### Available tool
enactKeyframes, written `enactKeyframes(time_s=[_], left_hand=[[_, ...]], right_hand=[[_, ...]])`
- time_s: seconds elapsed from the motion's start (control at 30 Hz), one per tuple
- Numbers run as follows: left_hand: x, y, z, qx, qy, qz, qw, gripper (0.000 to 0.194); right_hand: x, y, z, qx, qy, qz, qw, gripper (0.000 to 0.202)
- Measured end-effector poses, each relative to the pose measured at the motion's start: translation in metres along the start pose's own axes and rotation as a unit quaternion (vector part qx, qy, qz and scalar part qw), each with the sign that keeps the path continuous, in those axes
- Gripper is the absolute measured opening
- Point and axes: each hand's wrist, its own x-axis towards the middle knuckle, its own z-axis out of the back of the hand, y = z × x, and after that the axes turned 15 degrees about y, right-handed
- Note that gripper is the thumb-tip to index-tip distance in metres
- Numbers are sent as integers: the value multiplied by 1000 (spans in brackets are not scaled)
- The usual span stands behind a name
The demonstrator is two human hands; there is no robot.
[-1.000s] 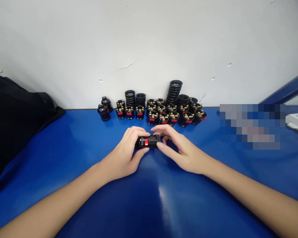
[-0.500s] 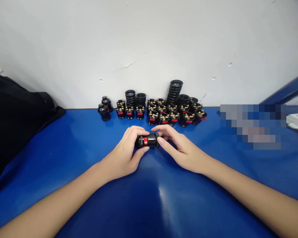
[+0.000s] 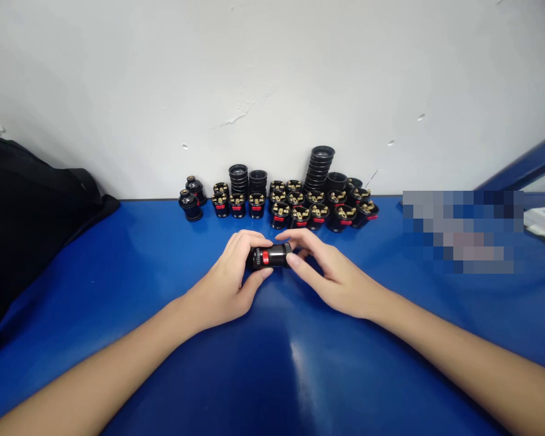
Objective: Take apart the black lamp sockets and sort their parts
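A black lamp socket [image 3: 278,255] with a red switch lies on its side between my hands, just above or on the blue table. My left hand [image 3: 243,272] is closed around its left, ribbed end, thumb below and fingers over the top. At the right end, my right hand [image 3: 320,263] grips the rim with thumb and fingers; its fingertips behind are partly hidden. Beyond my hands, several open socket bodies [image 3: 300,216] with brass contacts and red switches stand in rows. Two capped lamp sockets [image 3: 191,206] stand to their left.
Stacks of black threaded rings [image 3: 320,168] rise behind the socket bodies, against the white wall [image 3: 272,72]. Black cloth [image 3: 31,224] covers the table's left side. On the right are a blurred-out patch [image 3: 463,233] and a blue frame bar [image 3: 522,160].
The lamp socket has turned slightly in my hands, and my right thumb has shifted a little to the left. The rest stays where it was.
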Motion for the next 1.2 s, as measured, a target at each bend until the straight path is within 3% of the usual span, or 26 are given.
enactKeyframes(time_s=[0.07,0.17,0.3,0.43,0.6,0.7,0.87,1.03,1.13,1.2], left_hand=[[0,0,0,1,2,0,1000,35],[0,0,0,0,4,2,1000,35],[0,1,0,-2,1,-2,1000,34],[0,1,-1,-5,0,-2,1000,34],[0,1,-1,2,1,0,1000,33],[0,1,-1,5,-1,-2,1000,34],[0,1,-1,0,4,5,1000,34],[0,0,0,-12,2,12,1000,32],[0,0,1,-14,5,18,1000,32],[0,-1,1,-8,4,15,1000,33]], right_hand=[[1,-1,0,3,-6,7,1000,29],[0,-1,-1,-14,-23,50,998,45],[0,-2,-2,-5,-22,20,1000,28],[0,-4,-4,26,-44,54,997,41],[2,-6,-6,100,-54,41,993,24],[2,-7,-6,118,-58,68,989,32],[3,-11,-8,152,-64,52,985,24],[3,-10,-8,98,-88,117,984,35],[4,-10,-7,96,-94,96,986,40],[4,-11,-7,111,-87,61,988,31]])
